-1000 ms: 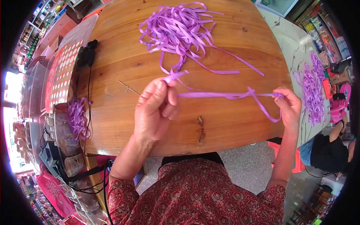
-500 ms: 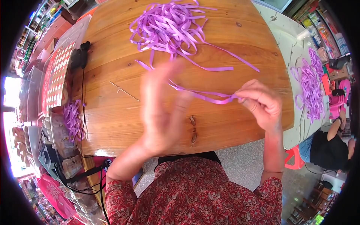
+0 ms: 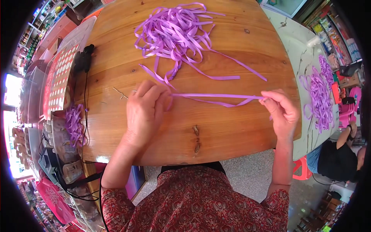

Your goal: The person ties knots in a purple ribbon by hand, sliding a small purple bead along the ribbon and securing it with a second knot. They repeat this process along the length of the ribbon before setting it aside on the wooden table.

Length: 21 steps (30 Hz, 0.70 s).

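Note:
A purple ribbon point(image 3: 216, 95) is stretched between my hands above the wooden table, with a second strand sagging just below the taut one. My left hand point(image 3: 145, 106) is closed around its left end, back of the hand upward. At the other end, my right hand point(image 3: 281, 112) pinches the ribbon between thumb and fingertips. A large tangled heap of purple ribbons point(image 3: 172, 33) lies farther away on the table, several loose tails spreading toward me. Beside my left hand lies a thin twisted piece of string or wire point(image 3: 120, 93), partly covered by the hand.
The wooden table point(image 3: 232, 135) has a curved near edge. On the right, a white marbled table point(image 3: 288, 38) holds another purple ribbon pile point(image 3: 320, 96). A black cable point(image 3: 85, 92) runs along the left edge near a small ribbon bunch point(image 3: 74, 125). A person point(image 3: 338, 158) sits at far right.
My left hand has come down and left from its blurred raised position and closed on the ribbon. My right hand has shifted slightly right, and the upper strand is now taut.

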{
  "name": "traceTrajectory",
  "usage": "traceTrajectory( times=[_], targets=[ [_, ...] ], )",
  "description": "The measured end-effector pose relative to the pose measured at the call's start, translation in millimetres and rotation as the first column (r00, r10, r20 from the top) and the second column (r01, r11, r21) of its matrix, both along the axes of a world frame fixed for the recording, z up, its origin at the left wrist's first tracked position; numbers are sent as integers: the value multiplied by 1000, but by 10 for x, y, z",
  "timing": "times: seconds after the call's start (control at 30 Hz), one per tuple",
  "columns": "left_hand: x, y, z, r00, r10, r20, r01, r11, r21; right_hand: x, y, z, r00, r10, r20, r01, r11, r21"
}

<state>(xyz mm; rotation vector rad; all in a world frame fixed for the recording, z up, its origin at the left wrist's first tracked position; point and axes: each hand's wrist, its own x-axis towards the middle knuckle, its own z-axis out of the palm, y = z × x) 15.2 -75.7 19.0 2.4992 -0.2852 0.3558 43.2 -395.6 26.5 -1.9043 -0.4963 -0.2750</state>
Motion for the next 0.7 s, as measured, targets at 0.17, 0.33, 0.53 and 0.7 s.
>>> traceTrajectory(
  times=[0.17, 0.33, 0.53, 0.7],
  targets=[
    [9, -366, -82, 965, -106, 240, 111, 994, -7, -19, 452, -45, 976, 187, 111, -165, 969, -184],
    [-10, -874, -42, 888, -440, -138, 90, 458, -884, -34, 590, 72, 875, 269, 403, -139, 936, -323],
    [-64, -875, -229, 809, -529, -256, -66, 351, -934, -110, 508, -20, 833, 263, 487, -35, 903, -428],
    [-3, -805, -232, 857, -408, -315, -57, 533, -844, -89, 424, -65, 907, 227, 356, -93, 930, -357]
  ],
)
